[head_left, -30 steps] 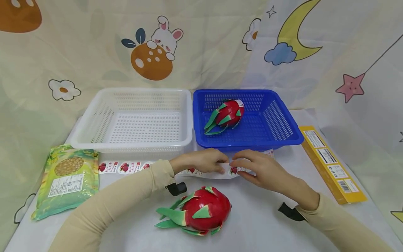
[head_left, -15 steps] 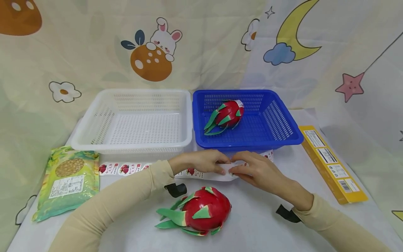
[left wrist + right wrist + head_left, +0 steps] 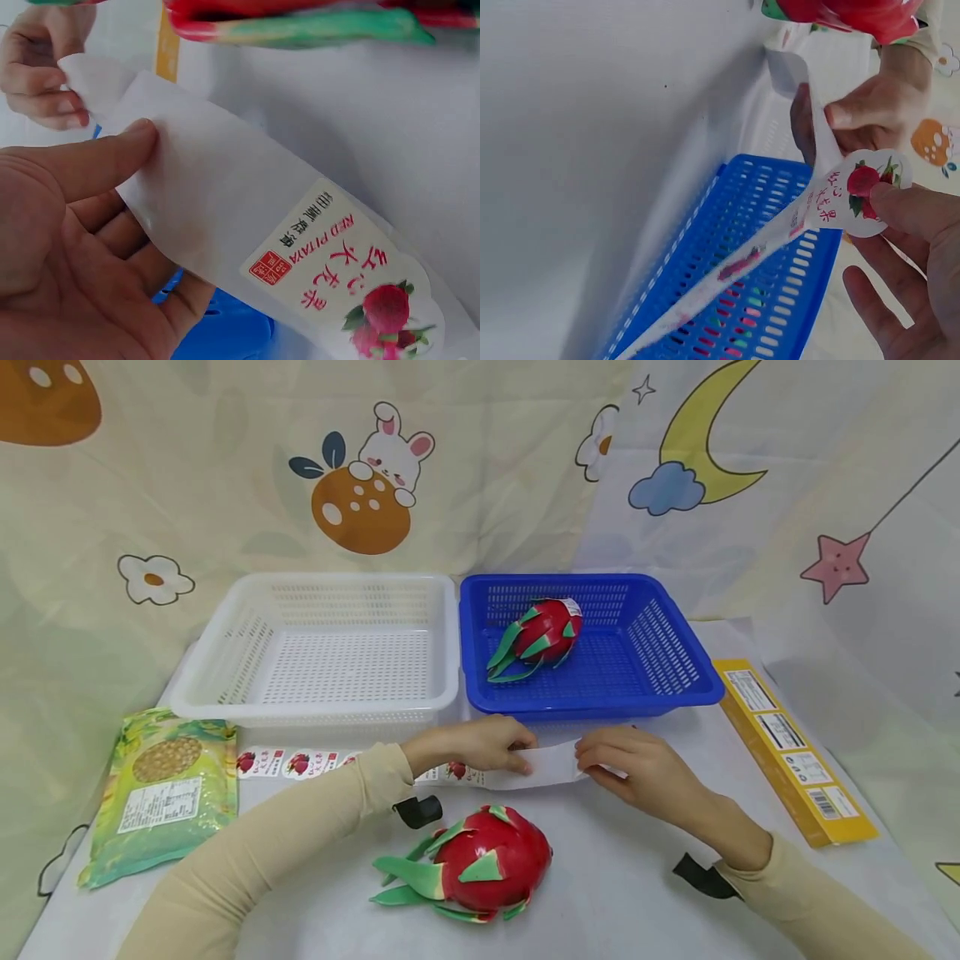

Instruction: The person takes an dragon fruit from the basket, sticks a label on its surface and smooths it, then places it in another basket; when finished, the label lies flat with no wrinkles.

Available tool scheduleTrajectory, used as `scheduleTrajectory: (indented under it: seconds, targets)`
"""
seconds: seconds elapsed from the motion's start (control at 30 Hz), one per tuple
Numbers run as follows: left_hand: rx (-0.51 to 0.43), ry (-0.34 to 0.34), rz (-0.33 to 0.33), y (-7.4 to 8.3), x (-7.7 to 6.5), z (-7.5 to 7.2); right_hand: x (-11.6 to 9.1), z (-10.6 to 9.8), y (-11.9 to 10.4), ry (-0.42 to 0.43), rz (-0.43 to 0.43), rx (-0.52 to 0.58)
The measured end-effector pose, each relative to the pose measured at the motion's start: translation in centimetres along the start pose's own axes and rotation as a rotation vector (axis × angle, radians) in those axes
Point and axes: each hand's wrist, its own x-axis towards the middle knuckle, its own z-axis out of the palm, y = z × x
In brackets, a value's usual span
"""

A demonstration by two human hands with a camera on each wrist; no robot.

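My left hand point(image 3: 480, 743) pinches a white strip of dragon fruit stickers point(image 3: 543, 767) between thumb and fingers; a bare length of backing lies just past the thumb. At the right, my right hand point(image 3: 648, 768) pinches the rounded, fruit-printed end of a sticker point(image 3: 832, 206) with thumb and finger. That end stands away from the backing, while its other end appears to meet the strip in the right wrist view. On the table in front of both hands lies a red dragon fruit point(image 3: 495, 860) with green leaf tips, touched by neither.
Behind the hands stand a white basket point(image 3: 315, 708) and a blue basket point(image 3: 592, 703). A second dragon fruit point(image 3: 547, 631) with a white label lies in the blue one. A green bag point(image 3: 161, 793) is at left, a yellow box point(image 3: 795, 752) at right.
My right hand has moved right, away from my left hand, with the sticker in its fingers. More bare backing shows between the hands. My left hand has barely moved.
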Motion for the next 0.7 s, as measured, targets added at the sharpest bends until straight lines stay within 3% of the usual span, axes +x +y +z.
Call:
scheduleTrajectory:
  seconds: [0.33, 0.53, 0.7]
  targets:
    - [0.105, 0.05, -0.091, -0.1, 0.0, 0.6, -1.8, -2.0, 0.1, 0.067, 0.125, -0.047]
    - [0.013, 0.084, -0.145, -0.8, -0.1, 0.9, -2.3, -2.7, -0.2, 0.092, 0.224, 0.018]
    - [-0.027, 0.112, -0.152, -1.0, -1.2, 1.0, -1.9, -3.1, -0.9, 0.123, 0.317, 0.118]
